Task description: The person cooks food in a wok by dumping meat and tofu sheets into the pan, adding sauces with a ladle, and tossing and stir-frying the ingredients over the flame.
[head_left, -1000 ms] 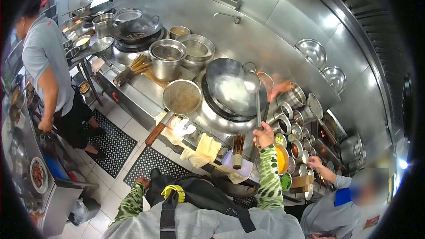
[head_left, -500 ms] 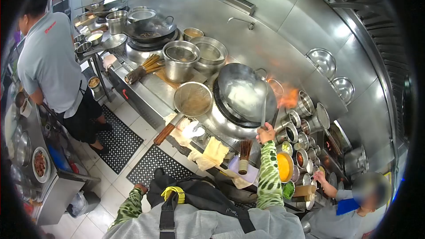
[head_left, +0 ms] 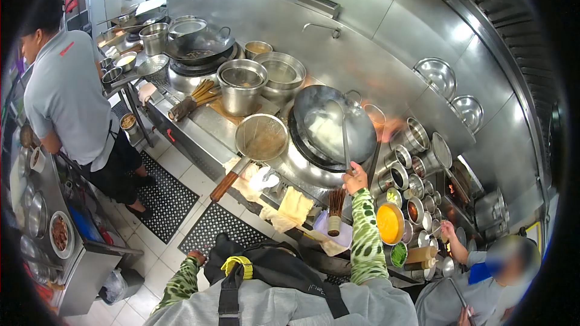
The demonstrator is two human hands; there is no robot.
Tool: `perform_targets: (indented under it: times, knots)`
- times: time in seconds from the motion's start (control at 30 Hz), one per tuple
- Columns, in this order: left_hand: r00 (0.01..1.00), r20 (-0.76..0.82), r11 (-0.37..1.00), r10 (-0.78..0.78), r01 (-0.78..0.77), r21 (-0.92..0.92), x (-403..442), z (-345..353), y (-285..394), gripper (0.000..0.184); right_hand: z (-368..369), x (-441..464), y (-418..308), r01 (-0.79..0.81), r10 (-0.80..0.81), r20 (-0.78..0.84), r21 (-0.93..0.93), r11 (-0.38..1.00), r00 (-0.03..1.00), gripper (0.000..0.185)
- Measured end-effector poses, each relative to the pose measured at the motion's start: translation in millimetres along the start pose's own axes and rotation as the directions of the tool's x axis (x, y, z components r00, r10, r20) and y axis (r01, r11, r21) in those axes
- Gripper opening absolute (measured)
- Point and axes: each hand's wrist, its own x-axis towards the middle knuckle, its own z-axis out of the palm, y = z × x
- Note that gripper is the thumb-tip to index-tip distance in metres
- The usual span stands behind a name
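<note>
My right hand (head_left: pixel 355 178) is wrapped round the handle of a long ladle (head_left: pixel 345 136), whose bowl end is inside the black wok (head_left: pixel 359 127). Pale, whitish contents (head_left: pixel 326 131) lie in that wok, which sits on the burner. Down by my side, near the floor mat, is my left hand (head_left: pixel 197 257); its fingers are too small to make out. A round mesh strainer (head_left: pixel 261 137) with a wooden handle rests on the counter left of the wok. Below the wok stands a bamboo brush (head_left: pixel 335 211) beside folded yellow cloths (head_left: pixel 295 204).
One co-worker (head_left: pixel 66 96) stands at the left counter. Another person (head_left: pixel 483 284) is at the lower right, a hand near small containers. A bowl of orange liquid (head_left: pixel 390 223) stands right of my forearm. Flames show behind the wok. Metal pots (head_left: pixel 241 87) stand at its left.
My right hand has shifted slightly left, and the ladle's end has moved from the wok's right side towards its upper middle. The left co-worker has turned and moved an arm.
</note>
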Motion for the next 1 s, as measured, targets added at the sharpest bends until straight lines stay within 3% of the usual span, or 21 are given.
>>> perform_targets:
  times: [0.03,0.07,0.23,0.3,0.33,0.37,0.4,0.47,0.5,0.53,0.6,0.7,0.77,0.87,0.97,1.0]
  knots:
    - [0.999,-0.015,0.999,0.028,-0.028,0.025,-1.6,-0.7,-0.1,0.042,-1.1,1.8,2.6,-0.021,0.02,0.017,0.056,0.998,1.0,0.067]
    - [0.993,-0.071,0.987,-0.097,0.086,-0.134,-3.5,2.8,4.7,0.038,-3.3,5.8,7.0,-0.043,0.039,0.037,0.111,0.993,0.999,0.067]
    - [0.987,-0.138,0.982,-0.087,0.061,-0.179,-37.8,-8.2,17.2,0.03,-8.9,-2.6,6.5,-0.113,0.078,0.114,0.345,0.932,0.99,0.065]
    - [0.987,-0.126,0.967,-0.1,0.066,-0.245,-39.0,-3.9,15.1,0.032,-12.9,-10.8,4.5,-0.129,0.076,0.151,0.386,0.913,0.986,0.066]
    - [0.985,-0.059,0.914,-0.164,0.129,-0.384,-70.2,-26.4,32.6,0.034,-14.6,-15.6,2.4,-0.153,0.091,0.167,0.403,0.903,0.982,0.067]
    - [0.991,-0.116,0.987,-0.067,0.049,-0.151,-46.8,-11.1,18.2,0.034,-16.4,-21.7,0.7,-0.179,0.111,0.182,0.42,0.89,0.977,0.067]
    - [0.996,-0.085,0.998,0.025,-0.03,-0.057,-43.9,-15.2,14.3,0.035,-18.0,-31.3,-3.5,-0.2,0.128,0.185,0.446,0.872,0.974,0.067]
    - [0.995,-0.078,0.997,0.067,-0.07,-0.032,-25.2,-7.7,2.3,0.035,-22.6,-49.5,-13.7,-0.219,0.139,0.215,0.41,0.886,0.967,0.067]
    - [0.994,-0.11,0.995,0.016,-0.027,-0.096,-8.9,3.3,-3.8,0.036,-26.9,-53.6,-7.6,-0.208,0.118,0.239,0.4,0.892,0.964,0.064]
    - [0.994,-0.102,0.951,0.043,-0.072,-0.301,14.3,15.8,-16.4,0.035,-28.2,-67.0,-17.9,-0.229,0.15,0.232,0.366,0.902,0.961,0.057]
    - [0.996,-0.085,0.894,0.004,-0.042,-0.447,9.8,17.6,-27.0,0.034,-35.8,-82.2,-21.6,-0.223,0.124,0.267,0.382,0.897,0.956,0.058]
    - [0.988,-0.128,0.954,-0.089,0.047,-0.297,-18.2,-12.3,4.8,0.036,-45.1,-105.6,-31.0,-0.194,0.107,0.248,0.358,0.913,0.963,0.061]
    - [0.998,-0.018,0.892,-0.058,0.044,-0.451,17.9,5.9,-20.0,0.04,-49.8,-119.9,-39.8,-0.193,0.116,0.22,0.369,0.909,0.969,0.063]
    - [0.998,0.014,0.875,-0.057,0.057,-0.48,-0.4,-13.2,-4.5,0.039,-57.1,-131.7,-42.8,-0.131,0.074,0.173,0.35,0.928,0.982,0.062]
    - [0.998,-0.06,0.908,-0.035,0.006,-0.419,18.9,-8.7,-5.5,0.038,-60.4,-135.4,-36.1,-0.063,0.026,0.118,0.321,0.945,0.993,0.059]
    - [0.995,-0.092,0.959,-0.027,0.0,-0.282,-11.6,-31.9,17.4,0.037,-60.0,-136.1,-33.6,-0.037,0.01,0.1,0.281,0.959,0.995,0.056]
